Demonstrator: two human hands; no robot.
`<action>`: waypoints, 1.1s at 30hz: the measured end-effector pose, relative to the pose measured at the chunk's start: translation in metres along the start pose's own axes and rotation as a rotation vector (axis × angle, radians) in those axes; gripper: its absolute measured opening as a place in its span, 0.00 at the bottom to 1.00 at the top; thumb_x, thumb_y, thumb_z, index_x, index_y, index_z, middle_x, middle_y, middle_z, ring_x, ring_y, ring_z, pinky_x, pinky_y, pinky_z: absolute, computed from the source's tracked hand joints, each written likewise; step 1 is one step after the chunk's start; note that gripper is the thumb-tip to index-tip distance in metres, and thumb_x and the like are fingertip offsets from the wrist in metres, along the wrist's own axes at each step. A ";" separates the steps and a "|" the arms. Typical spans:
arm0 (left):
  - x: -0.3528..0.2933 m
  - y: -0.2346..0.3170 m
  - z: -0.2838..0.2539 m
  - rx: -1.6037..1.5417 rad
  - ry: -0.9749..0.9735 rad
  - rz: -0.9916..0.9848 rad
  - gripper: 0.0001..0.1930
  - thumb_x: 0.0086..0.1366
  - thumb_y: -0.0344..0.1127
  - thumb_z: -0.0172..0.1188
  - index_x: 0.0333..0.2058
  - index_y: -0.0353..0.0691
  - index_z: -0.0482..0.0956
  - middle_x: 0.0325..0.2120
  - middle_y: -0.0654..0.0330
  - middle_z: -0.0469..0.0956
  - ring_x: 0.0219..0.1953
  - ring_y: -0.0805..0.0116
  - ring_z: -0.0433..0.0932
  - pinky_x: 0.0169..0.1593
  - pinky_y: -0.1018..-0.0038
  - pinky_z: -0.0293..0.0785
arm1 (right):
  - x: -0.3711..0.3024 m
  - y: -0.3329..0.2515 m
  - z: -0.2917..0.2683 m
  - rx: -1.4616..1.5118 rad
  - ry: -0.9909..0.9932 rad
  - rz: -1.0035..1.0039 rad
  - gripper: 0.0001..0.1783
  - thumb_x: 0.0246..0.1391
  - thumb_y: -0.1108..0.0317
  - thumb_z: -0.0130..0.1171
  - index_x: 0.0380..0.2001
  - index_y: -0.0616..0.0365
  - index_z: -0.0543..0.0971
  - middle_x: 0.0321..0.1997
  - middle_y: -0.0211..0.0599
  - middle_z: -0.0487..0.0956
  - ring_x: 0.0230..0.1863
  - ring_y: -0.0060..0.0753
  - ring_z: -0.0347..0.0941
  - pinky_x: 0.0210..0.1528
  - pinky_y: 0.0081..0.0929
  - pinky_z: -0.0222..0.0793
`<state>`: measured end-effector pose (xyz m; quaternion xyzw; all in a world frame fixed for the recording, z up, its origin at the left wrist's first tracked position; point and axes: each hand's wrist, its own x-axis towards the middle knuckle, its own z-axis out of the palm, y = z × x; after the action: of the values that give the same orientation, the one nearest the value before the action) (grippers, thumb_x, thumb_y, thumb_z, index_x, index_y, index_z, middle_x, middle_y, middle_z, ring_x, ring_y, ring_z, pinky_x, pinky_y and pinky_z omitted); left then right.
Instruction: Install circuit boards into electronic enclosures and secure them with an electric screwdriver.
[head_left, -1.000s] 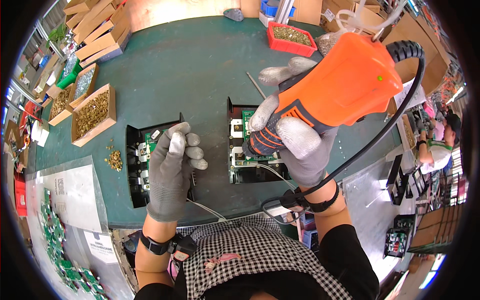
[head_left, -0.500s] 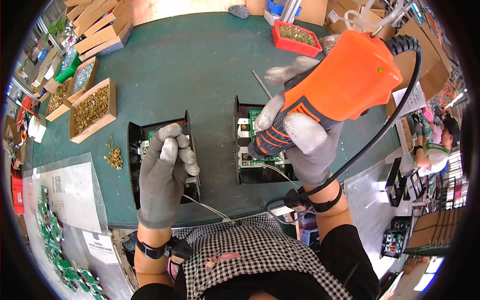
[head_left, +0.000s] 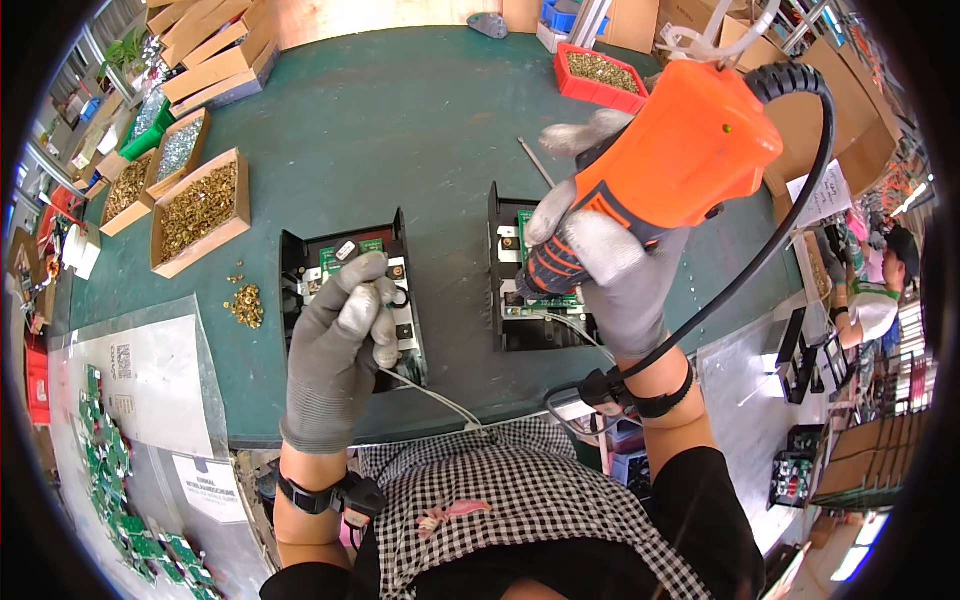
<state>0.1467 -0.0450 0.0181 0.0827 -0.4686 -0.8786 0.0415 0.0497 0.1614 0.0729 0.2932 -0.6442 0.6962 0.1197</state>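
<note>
My right hand (head_left: 632, 295), in a grey glove with whitish fingertips, is wrapped round an orange and black electric screwdriver (head_left: 685, 145). Its tip reaches down to the lower left part of a green circuit board (head_left: 525, 222) inside the right black housing (head_left: 495, 235); the bit is hidden. My gloved left hand (head_left: 338, 350) hovers over the left black housing (head_left: 403, 235), thumb and fingers pinched together. Whatever they hold, if anything, cannot be made out. Behind those fingers shows another green board (head_left: 372, 246) with metal pieces and screws beside it.
Loose brass screws (head_left: 246, 306) lie left of the left housing. Beyond stands a cardboard box of brass parts (head_left: 243, 205); a red bin (head_left: 600, 98) sits at the back. A black cable (head_left: 775, 270) loops past my right forearm. A thin rod (head_left: 535, 160) lies behind the right housing.
The whole view has shifted slightly. My left hand has drawn back a little toward me, uncovering more of the left board. The screwdriver's body has swung slightly left, its tip staying at the same spot.
</note>
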 end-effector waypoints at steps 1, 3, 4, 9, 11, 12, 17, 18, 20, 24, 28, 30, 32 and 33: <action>-0.003 0.000 -0.003 -0.016 -0.008 -0.044 0.17 0.69 0.37 0.55 0.52 0.33 0.73 0.35 0.62 0.73 0.23 0.79 0.69 0.25 0.83 0.68 | 0.002 -0.006 0.004 0.008 0.025 -0.011 0.30 0.51 0.67 0.57 0.56 0.65 0.62 0.47 0.52 0.76 0.28 0.35 0.77 0.31 0.32 0.76; -0.010 0.000 -0.007 -0.030 0.001 -0.108 0.17 0.70 0.40 0.55 0.50 0.34 0.74 0.31 0.63 0.74 0.20 0.79 0.68 0.22 0.83 0.65 | 0.002 -0.020 0.007 0.137 0.056 -0.042 0.29 0.55 0.64 0.52 0.57 0.68 0.62 0.49 0.54 0.75 0.30 0.37 0.76 0.32 0.34 0.74; -0.011 0.001 -0.008 -0.015 -0.002 -0.168 0.18 0.70 0.42 0.54 0.49 0.33 0.74 0.29 0.64 0.74 0.18 0.79 0.66 0.20 0.83 0.64 | 0.000 -0.029 0.003 0.253 0.068 -0.061 0.29 0.57 0.62 0.49 0.57 0.69 0.61 0.51 0.55 0.73 0.31 0.38 0.75 0.33 0.35 0.73; -0.016 0.003 -0.013 0.043 -0.071 -0.260 0.23 0.72 0.51 0.50 0.46 0.31 0.73 0.21 0.68 0.66 0.16 0.82 0.62 0.17 0.84 0.58 | 0.031 -0.058 0.003 0.454 -0.376 -0.527 0.37 0.59 0.54 0.49 0.64 0.69 0.55 0.58 0.58 0.67 0.31 0.37 0.70 0.33 0.34 0.70; -0.018 0.004 -0.018 0.048 -0.090 -0.259 0.24 0.71 0.51 0.50 0.46 0.32 0.74 0.20 0.68 0.66 0.16 0.82 0.61 0.17 0.84 0.58 | 0.032 -0.059 0.004 0.442 -0.661 -0.407 0.40 0.59 0.52 0.51 0.65 0.68 0.52 0.58 0.58 0.68 0.32 0.38 0.72 0.35 0.35 0.72; -0.019 0.005 -0.019 0.031 -0.109 -0.280 0.21 0.70 0.51 0.52 0.43 0.36 0.73 0.20 0.68 0.66 0.15 0.82 0.61 0.16 0.84 0.57 | 0.031 -0.060 0.009 0.443 -0.660 -0.410 0.40 0.59 0.52 0.51 0.65 0.68 0.52 0.58 0.58 0.68 0.32 0.38 0.72 0.35 0.35 0.72; -0.023 0.007 -0.029 0.034 -0.157 -0.307 0.17 0.68 0.51 0.56 0.41 0.42 0.73 0.18 0.68 0.66 0.14 0.81 0.61 0.15 0.83 0.57 | 0.028 -0.049 0.035 0.509 -0.570 -0.414 0.43 0.59 0.52 0.51 0.67 0.66 0.48 0.63 0.58 0.62 0.35 0.38 0.73 0.38 0.37 0.75; -0.023 0.007 -0.031 0.034 -0.158 -0.306 0.17 0.68 0.51 0.56 0.41 0.42 0.73 0.18 0.68 0.66 0.14 0.81 0.61 0.15 0.83 0.57 | 0.030 -0.046 0.040 0.564 -0.553 -0.520 0.43 0.59 0.52 0.52 0.67 0.66 0.48 0.65 0.58 0.60 0.35 0.38 0.73 0.37 0.37 0.75; -0.025 0.008 -0.034 0.107 -0.165 -0.259 0.19 0.68 0.53 0.55 0.40 0.42 0.73 0.18 0.68 0.65 0.14 0.81 0.60 0.15 0.83 0.56 | 0.023 -0.050 0.041 0.524 -0.536 -0.455 0.42 0.59 0.53 0.52 0.67 0.66 0.48 0.65 0.58 0.59 0.34 0.38 0.73 0.37 0.37 0.75; -0.027 0.015 -0.045 0.119 -0.200 -0.374 0.21 0.68 0.56 0.54 0.38 0.41 0.73 0.18 0.68 0.65 0.14 0.81 0.60 0.15 0.83 0.55 | 0.005 -0.069 0.054 0.474 -0.337 -0.304 0.41 0.61 0.53 0.51 0.67 0.66 0.48 0.65 0.58 0.59 0.32 0.38 0.74 0.35 0.37 0.75; -0.029 0.028 -0.055 0.513 -0.227 -0.094 0.25 0.68 0.56 0.53 0.41 0.35 0.77 0.19 0.64 0.70 0.17 0.77 0.67 0.21 0.80 0.62 | 0.005 -0.051 0.063 0.531 -0.336 -0.372 0.40 0.60 0.55 0.54 0.66 0.66 0.50 0.63 0.58 0.63 0.31 0.39 0.75 0.35 0.38 0.75; -0.024 0.048 -0.047 0.768 -0.132 0.256 0.24 0.68 0.53 0.55 0.41 0.32 0.78 0.23 0.59 0.78 0.19 0.74 0.74 0.24 0.77 0.68 | 0.001 -0.044 0.051 0.452 -0.446 0.040 0.39 0.58 0.57 0.58 0.64 0.65 0.52 0.60 0.56 0.67 0.33 0.40 0.77 0.36 0.38 0.77; -0.014 0.081 -0.047 1.400 -0.080 0.090 0.16 0.64 0.43 0.61 0.43 0.37 0.79 0.29 0.55 0.82 0.27 0.68 0.80 0.31 0.73 0.73 | -0.006 -0.038 0.081 0.339 -0.154 -0.091 0.38 0.54 0.64 0.62 0.62 0.63 0.55 0.57 0.55 0.70 0.34 0.41 0.78 0.36 0.36 0.78; -0.011 0.074 -0.063 1.415 -0.140 0.318 0.14 0.59 0.37 0.65 0.44 0.42 0.81 0.20 0.59 0.72 0.20 0.71 0.71 0.26 0.75 0.65 | -0.008 -0.031 0.089 0.283 -0.076 -0.017 0.38 0.50 0.67 0.62 0.62 0.63 0.56 0.55 0.54 0.71 0.35 0.40 0.79 0.36 0.35 0.79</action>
<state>0.1687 -0.1359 0.0464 -0.0360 -0.9323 -0.3521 0.0751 0.0954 0.0817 0.0936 0.3388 -0.5413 0.7673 0.0584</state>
